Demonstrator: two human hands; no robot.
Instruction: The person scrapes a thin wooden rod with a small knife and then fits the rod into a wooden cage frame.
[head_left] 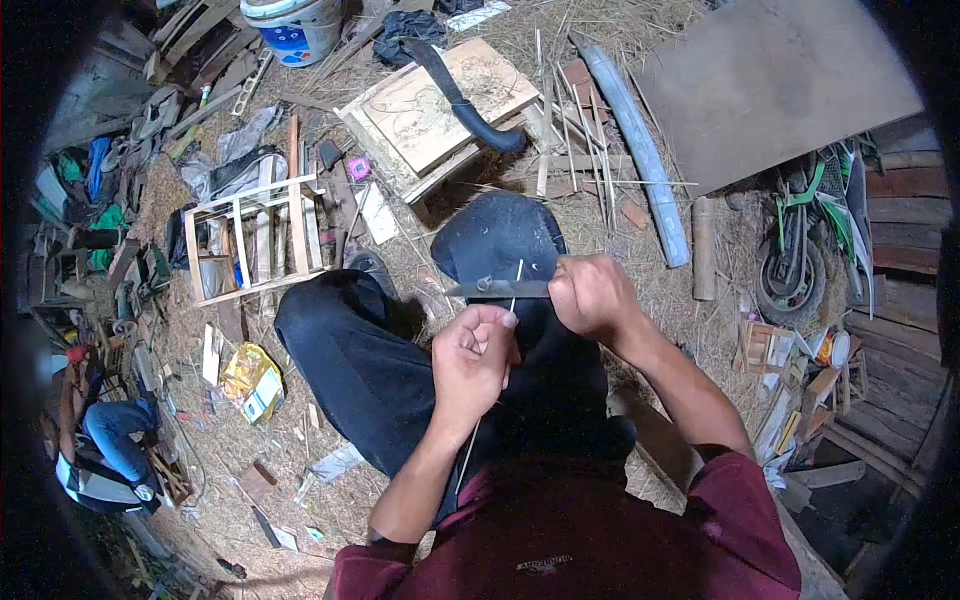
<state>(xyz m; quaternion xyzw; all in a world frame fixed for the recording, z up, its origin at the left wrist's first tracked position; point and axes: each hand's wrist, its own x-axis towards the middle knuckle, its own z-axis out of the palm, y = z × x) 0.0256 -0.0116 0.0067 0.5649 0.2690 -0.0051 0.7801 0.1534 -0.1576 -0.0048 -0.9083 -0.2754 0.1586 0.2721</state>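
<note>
While my left hand pinches a thin stick between thumb and fingers, my right hand is clenched around a knife, its handle hidden in my fist. The blade crosses the stick just beyond my left thumb; whether its edge bites in, I cannot tell. Over my right leg, the stick's tip pokes past the blade and its lower length slants back to my shirt. Beyond my knee, a machete lies on a wooden stand, left of a pipe.
</note>
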